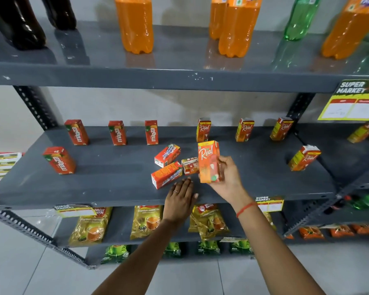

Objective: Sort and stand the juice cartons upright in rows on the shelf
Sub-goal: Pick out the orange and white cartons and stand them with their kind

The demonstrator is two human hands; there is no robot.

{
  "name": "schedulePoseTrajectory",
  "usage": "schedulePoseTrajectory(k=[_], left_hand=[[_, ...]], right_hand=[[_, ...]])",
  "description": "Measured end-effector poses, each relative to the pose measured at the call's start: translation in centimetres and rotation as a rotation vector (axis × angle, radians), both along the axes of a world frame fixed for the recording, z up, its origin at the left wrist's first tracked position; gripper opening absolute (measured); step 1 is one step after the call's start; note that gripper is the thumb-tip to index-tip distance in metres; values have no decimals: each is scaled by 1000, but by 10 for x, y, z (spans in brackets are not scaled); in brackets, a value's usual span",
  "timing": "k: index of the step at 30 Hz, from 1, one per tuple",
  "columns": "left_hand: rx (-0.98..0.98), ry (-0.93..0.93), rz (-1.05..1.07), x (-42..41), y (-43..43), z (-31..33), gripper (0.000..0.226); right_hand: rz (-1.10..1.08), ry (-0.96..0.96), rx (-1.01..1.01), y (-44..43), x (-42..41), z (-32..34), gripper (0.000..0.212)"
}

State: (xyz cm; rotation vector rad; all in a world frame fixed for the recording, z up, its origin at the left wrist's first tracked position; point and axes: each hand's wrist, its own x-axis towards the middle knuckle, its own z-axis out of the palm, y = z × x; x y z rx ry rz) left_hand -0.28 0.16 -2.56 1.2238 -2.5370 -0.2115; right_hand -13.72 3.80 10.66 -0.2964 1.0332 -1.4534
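The scene is evenly and fairly brightly lit from above. Soft shadows are cast behind the standing cartons (117, 133) onto the grey shelf (107, 167). Glare and bottle reflections are seen on the glossy upper shelf (179, 54). Straight lines are bowed near the edges by wide-angle distortion, and slight softness is noted throughout.

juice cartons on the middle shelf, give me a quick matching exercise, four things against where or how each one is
Things:
1. Real carton
2. front Maaza carton
3. left hand
4. two red cartons

States:
A. lying on their sides mid-shelf
B. flat on the shelf's front edge
C. held in the right hand
D. standing alone, front left

Pairs: 1-C, 2-D, 3-B, 4-A
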Motion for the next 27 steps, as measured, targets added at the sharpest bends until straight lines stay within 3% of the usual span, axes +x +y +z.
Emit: schedulePoseTrajectory(k=[4, 7, 11, 14, 16, 19, 20, 24, 27], left_hand=[[-27, -3, -78, -13, 1, 6, 56], [-42, 10, -109, -25, 5, 19, 45], [-43, 32, -103, -39, 6, 24, 32], [-2, 32, -75, -45, 5, 21, 30], [2, 7, -50, -47, 3, 17, 35], [25, -21, -7, -50, 1, 11, 46], [34, -15, 5, -51, 0, 9, 50], [45, -35, 19, -53, -1, 9, 48], [46, -33, 28, -54, -3, 10, 48]], right_hand=[[314, -121, -275, 23, 8, 40, 72], [467, -142, -472, 36, 15, 70, 75], [483, -118, -543, 48, 13, 91, 87], [362, -1, -443, 53, 3, 87, 105], [232, 82, -342, 54, -10, 77, 94], [42, 289, -250, 41, -44, 42, 34], [-32, 358, -218, 36, -59, 28, 22], [-140, 478, -110, 22, -128, -23, 48], [-84, 535, -56, 14, -175, -47, 47]])
